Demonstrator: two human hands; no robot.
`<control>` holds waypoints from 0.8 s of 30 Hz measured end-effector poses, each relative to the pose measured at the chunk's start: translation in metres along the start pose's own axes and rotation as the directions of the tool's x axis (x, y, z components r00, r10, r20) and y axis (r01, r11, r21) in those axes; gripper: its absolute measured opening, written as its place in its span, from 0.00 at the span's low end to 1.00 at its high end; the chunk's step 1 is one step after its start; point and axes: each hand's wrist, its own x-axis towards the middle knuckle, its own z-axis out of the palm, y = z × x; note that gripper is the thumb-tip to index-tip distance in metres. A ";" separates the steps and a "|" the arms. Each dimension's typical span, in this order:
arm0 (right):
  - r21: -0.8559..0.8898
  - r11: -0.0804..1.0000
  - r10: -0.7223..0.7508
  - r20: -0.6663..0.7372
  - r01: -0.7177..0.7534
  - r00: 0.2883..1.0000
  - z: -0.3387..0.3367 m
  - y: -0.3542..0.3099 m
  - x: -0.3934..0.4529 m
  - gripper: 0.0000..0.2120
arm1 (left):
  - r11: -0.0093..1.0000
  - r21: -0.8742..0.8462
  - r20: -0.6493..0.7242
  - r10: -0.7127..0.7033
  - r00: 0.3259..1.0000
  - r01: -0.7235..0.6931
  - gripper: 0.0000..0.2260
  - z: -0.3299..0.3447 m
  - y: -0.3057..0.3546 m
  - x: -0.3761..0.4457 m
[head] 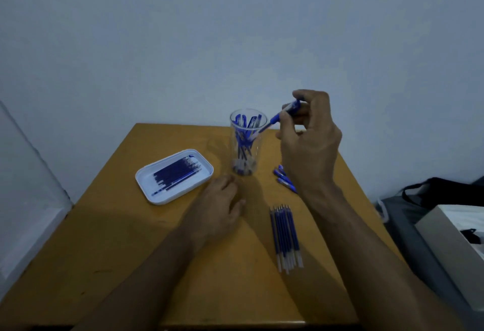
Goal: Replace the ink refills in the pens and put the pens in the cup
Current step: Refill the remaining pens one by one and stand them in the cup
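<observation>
A clear cup [246, 144] stands near the table's far edge with several blue pens inside. My right hand [309, 142] is raised beside the cup's rim and pinches a blue pen [281, 116], whose tip slants down to the rim. My left hand [220, 205] rests on the wooden table [131, 252] just in front of the cup, fingers relaxed, holding nothing. A bundle of several blue refills [285, 236] lies on the table to the right. A few more blue pens [284, 178] lie behind my right wrist, partly hidden.
A white tray [146, 181] with several dark blue refills sits at the left of the table. Off the table's right side are a dark bag [442, 192] and a grey box [450, 247]. A pale wall stands behind.
</observation>
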 end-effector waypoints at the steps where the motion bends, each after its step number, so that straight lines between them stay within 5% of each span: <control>1: -0.008 0.999 -0.043 -0.002 0.043 0.999 0.006 -0.001 0.008 0.12 | 1.000 0.009 0.016 -0.011 1.000 0.011 0.22 0.001 -0.002 0.003; 8: -0.097 0.974 -0.197 0.087 0.205 0.976 0.037 0.006 0.049 0.11 | 0.997 0.069 0.057 -0.037 0.998 0.033 0.24 0.004 -0.002 0.005; 15: -0.384 0.914 0.045 0.416 0.131 0.908 0.059 0.030 0.056 0.09 | 0.997 0.067 0.059 -0.043 0.997 0.039 0.24 0.005 -0.005 0.005; 24: -0.535 0.845 0.305 0.472 -0.006 0.827 0.069 0.044 0.057 0.09 | 0.996 0.072 0.074 -0.065 0.995 0.060 0.24 0.004 -0.004 0.005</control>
